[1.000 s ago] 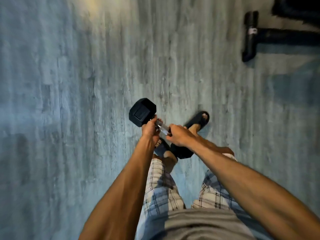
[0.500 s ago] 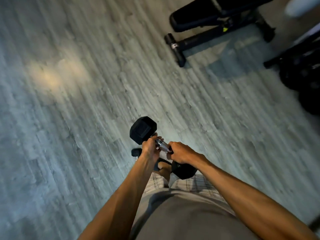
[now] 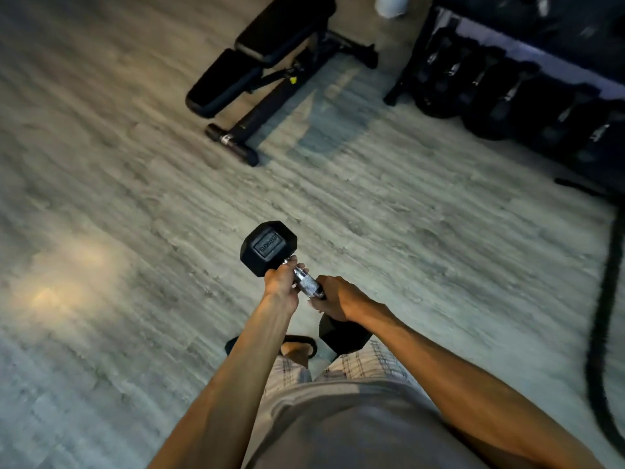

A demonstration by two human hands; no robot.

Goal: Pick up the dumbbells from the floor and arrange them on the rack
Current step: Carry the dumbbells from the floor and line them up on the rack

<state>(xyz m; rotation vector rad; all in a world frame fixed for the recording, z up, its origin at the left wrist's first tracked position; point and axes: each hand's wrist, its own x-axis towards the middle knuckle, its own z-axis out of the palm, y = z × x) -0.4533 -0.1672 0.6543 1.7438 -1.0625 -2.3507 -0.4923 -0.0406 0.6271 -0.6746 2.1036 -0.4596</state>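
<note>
Rack (image 3: 527, 96) now in view, well beyond the carried dumbbell (image 3: 270, 247); bench (image 3: 267, 59) sits just left of rack. Left hand (image 3: 280, 284) and right hand (image 3: 333, 299) both clench the handle. Judged: transport phase, placement pending.

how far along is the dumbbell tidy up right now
Done: several dumbbells already sit on the rack at upper right. In hand: one black hex dumbbell is off the floor, left hand and right hand both on its metal handle. Left: carry it to the rack and set it down. No other loose dumbbells show here.
</note>
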